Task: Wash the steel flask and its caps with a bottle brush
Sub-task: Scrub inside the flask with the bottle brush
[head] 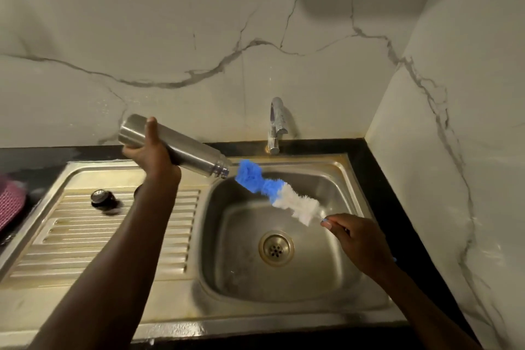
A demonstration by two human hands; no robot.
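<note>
My left hand [152, 155] grips the steel flask [187, 149] near its base and holds it tilted over the sink, mouth down to the right. Its open mouth is just beside the blue tip of the bottle brush [279, 192], which has blue and white bristles. My right hand [358, 241] holds the brush by its handle above the sink bowl [326, 273]. A black cap with a steel top [103, 199] rests on the ribbed drainboard [85, 236]. Part of a dark round thing shows behind my left forearm.
A chrome tap [276, 125] stands behind the bowl; no water runs from it. The drain [276, 248] sits in the bowl's middle. A pink woven thing [11, 203] lies at the left edge on the black counter. Marble walls close off the back and right.
</note>
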